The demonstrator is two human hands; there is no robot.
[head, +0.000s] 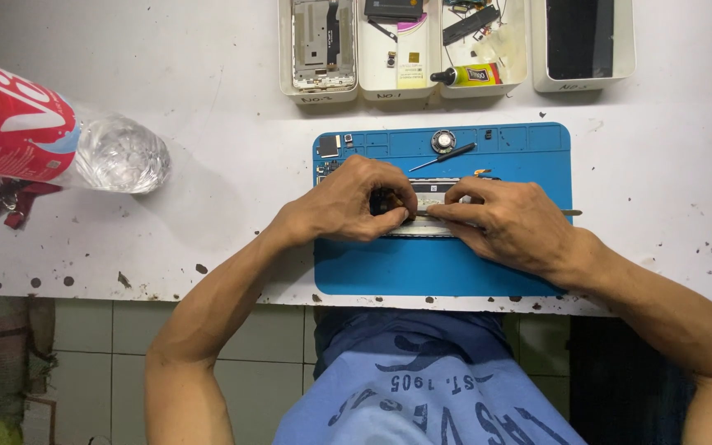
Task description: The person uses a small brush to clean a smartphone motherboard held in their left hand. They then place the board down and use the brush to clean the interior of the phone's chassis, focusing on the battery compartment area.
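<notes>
Head view: red-labelled bottle [43, 132] (lying flat), left of hands [348, 202].

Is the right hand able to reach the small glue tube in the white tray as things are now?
Probably yes. The glue tube lies in an open white tray beyond the blue mat, and nothing stands between. But the right hand holds a thin metal tool against the opened phone, so it is not free.

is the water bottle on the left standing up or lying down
Lying down: the water bottle rests on its side on the white table, base pointing right.
</notes>
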